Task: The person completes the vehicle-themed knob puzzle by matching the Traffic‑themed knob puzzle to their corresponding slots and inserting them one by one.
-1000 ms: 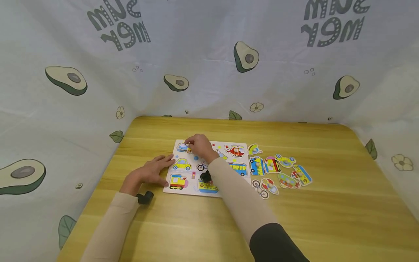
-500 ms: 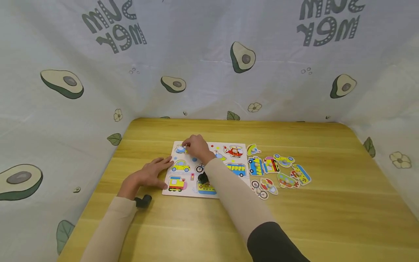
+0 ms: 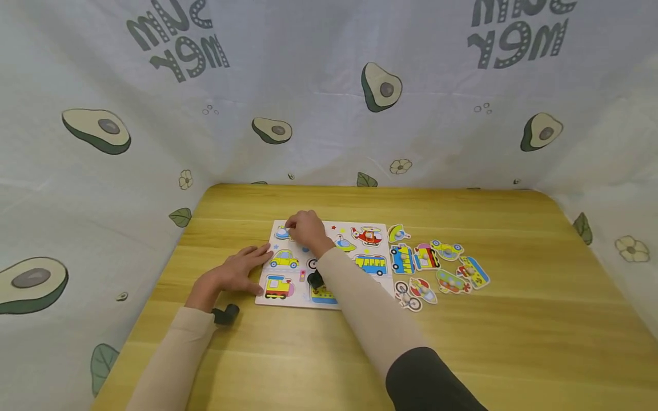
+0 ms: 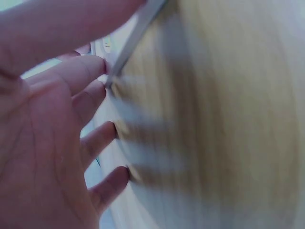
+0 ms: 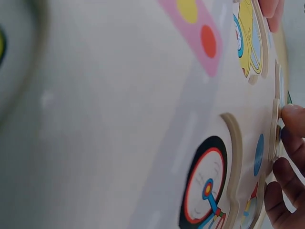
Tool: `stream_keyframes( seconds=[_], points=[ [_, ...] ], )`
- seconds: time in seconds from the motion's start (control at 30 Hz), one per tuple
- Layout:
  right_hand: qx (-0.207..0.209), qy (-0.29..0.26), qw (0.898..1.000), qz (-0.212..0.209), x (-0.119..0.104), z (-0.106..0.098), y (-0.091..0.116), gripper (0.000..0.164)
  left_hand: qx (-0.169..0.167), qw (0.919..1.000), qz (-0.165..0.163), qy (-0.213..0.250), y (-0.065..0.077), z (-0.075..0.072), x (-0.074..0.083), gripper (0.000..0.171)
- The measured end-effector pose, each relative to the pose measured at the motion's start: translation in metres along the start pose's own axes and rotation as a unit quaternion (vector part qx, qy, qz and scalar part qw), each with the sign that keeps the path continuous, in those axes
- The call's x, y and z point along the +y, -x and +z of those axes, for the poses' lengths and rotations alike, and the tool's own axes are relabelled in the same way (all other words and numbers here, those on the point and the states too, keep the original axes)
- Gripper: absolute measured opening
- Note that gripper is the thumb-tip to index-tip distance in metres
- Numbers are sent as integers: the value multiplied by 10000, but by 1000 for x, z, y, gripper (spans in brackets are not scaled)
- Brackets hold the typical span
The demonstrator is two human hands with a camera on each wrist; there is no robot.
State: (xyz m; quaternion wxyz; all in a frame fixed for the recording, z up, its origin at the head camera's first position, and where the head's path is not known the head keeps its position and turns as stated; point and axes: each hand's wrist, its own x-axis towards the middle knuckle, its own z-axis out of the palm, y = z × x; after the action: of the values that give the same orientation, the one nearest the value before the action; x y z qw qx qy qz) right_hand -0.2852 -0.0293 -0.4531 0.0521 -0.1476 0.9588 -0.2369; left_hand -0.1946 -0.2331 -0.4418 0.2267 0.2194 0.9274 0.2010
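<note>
A flat puzzle board [image 3: 302, 295] with printed vehicles lies on the table. Over its far left corner my right hand [image 3: 307, 229] pinches a small blue-and-white puzzle piece [image 3: 281, 232], most of it hidden behind the fingers. Edge-on in the right wrist view, that puzzle piece [image 5: 275, 129] sits close over the board's surface, fingertips [image 5: 291, 117] right at it. My left hand [image 3: 233, 273] is spread at the board's left edge; its thumb and fingertips rest there. The left wrist view shows these fingers [image 4: 97, 143] extended along the board's edge.
Right of the board lie several loose knobbed pieces, including a bus [image 3: 402, 260], a train [image 3: 426, 257], a bicycle [image 3: 408, 297], a rocket [image 3: 423, 291] and a ship [image 3: 475, 273]. A patterned curtain [image 3: 329, 148] hangs behind the wooden table [image 3: 514, 342].
My right hand has shifted slightly left over the far left corner, and the blue-and-white piece sits more level with the board. My left hand stays at the board's edge.
</note>
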Motion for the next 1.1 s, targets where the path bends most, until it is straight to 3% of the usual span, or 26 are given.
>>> stream_keyframes(
  seconds=[0.43,0.8,0.93,1.1],
  points=[
    [-33,63,9998,188,-4,1,6,22,-1,9998,-152,100,-1,5,2,94],
    [44,1120,9937,93,-1,6,5,24,50,9998,-158,78,-7,3,5,93],
    [-51,851,9964,18,-2,1,10,27,72,9998,-194,77,-6,3,4,95],
    [-372,-541,9975,-266,14,-15,12,33,29,9996,-258,-107,-5,-1,3,98]
  ],
)
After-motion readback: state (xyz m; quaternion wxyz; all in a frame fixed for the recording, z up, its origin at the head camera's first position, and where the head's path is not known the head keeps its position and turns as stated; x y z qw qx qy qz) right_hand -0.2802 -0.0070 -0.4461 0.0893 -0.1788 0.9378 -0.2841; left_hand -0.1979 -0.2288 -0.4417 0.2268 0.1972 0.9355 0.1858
